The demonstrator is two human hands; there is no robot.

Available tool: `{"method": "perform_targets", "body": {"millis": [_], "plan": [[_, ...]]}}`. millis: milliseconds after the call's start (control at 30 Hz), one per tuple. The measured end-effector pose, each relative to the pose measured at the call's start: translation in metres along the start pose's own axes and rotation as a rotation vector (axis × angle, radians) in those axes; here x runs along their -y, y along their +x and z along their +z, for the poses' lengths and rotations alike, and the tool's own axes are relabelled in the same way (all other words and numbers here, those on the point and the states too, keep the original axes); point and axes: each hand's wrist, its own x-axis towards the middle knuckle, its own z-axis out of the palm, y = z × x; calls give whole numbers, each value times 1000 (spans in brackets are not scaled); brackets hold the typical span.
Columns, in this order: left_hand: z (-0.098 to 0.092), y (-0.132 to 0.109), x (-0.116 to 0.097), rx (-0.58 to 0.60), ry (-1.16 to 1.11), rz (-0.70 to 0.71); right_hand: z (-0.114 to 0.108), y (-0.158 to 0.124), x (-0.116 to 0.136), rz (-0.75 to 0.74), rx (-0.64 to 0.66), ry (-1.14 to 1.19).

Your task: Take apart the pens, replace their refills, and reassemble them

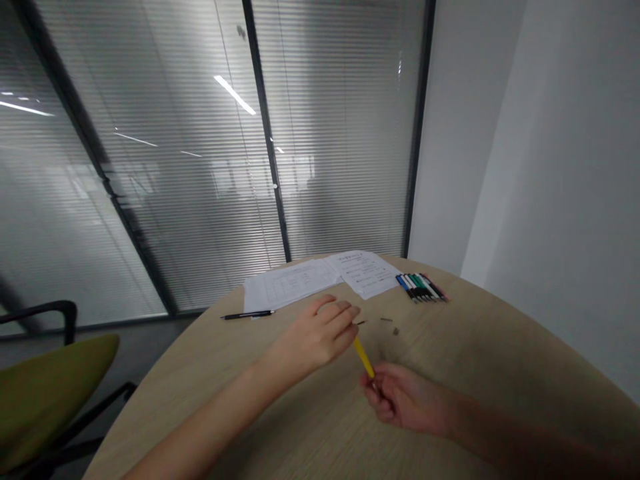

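Note:
A slim yellow pen (364, 357) runs slantwise between my hands on the pale wood table (300, 427). Its lower end sits in the fingers of my right hand (395, 395), which are closed around it. Its upper end goes in under the curled fingers of my left hand (320, 337), and the grip there is partly hidden. Just past those fingertips lies a small dark piece (360, 323). Two more small bits (386, 319) (396, 331) rest on the wood nearby.
Printed paper sheets (320, 280) lie at the far edge of the round table, with a black pen (247, 315) beside them. A row of coloured markers (420, 287) lies to their right. An olive chair (45, 393) stands at the left, before a glass wall with blinds.

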Motion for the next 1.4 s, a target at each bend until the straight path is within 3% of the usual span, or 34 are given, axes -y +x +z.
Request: {"method": "perform_targets", "body": {"millis": [167,367,600,667,833,967,1067,1233,1400], "plan": [[2,-8,23,53,-21,-153,2,-4,6,-2,-26,67],[16,-20,37,31,-290,-449,8,-9,11,-94,-70,-190],[33,-64,19,33,-1010,-967,13,-1,9,-316,-105,-669],[36,-77,9,-16,-1179,-1096,14,6,12,-399,-107,-835],[46,-92,-6,-192,-1267,-1390,16,35,25,-516,-158,-1179],[56,-101,-5,-250,-1272,-1483,22,63,36,-588,-182,-1371],[61,-108,-4,-298,-1267,-1521,27,84,42,-619,-304,-1557],[61,-114,-7,-308,-1271,-1528,29,112,49,-553,-420,-1684],[65,-113,-13,-287,-1283,-1515,35,117,53,-451,-497,-1797]]}}
